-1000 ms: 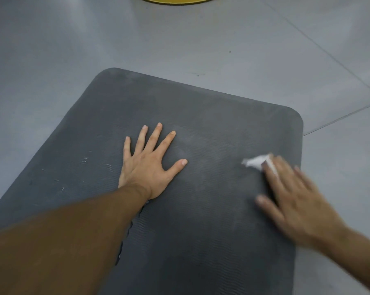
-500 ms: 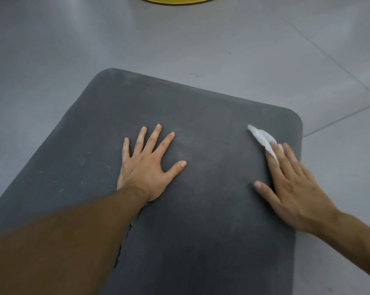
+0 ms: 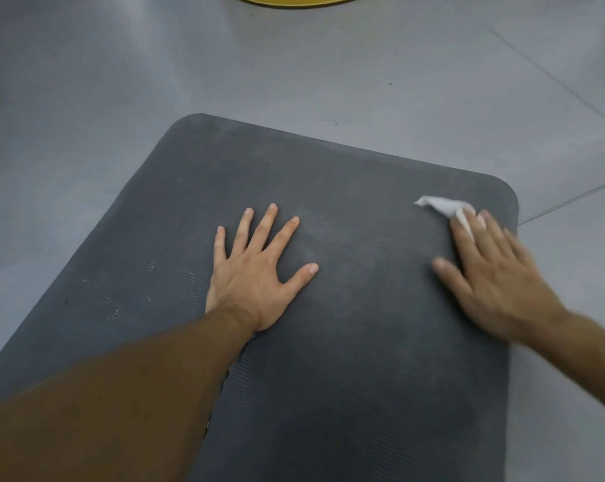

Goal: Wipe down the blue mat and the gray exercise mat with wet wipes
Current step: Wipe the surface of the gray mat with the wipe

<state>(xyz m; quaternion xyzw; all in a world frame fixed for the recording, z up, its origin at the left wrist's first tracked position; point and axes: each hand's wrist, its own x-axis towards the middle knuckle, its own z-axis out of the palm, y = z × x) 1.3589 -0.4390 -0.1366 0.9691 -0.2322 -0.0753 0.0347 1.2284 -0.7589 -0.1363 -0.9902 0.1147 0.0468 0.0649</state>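
A: The left hand lies flat and spread on the gray exercise mat; the right hand, fingers straight, presses the wet wipe near its far right corner.
B: The wipe is only pressed, not gripped, so I think it may slip out.

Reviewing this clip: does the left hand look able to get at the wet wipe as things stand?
Probably yes. Only bare gray mat lies between the left hand and the wet wipe, though the right hand presses it down.
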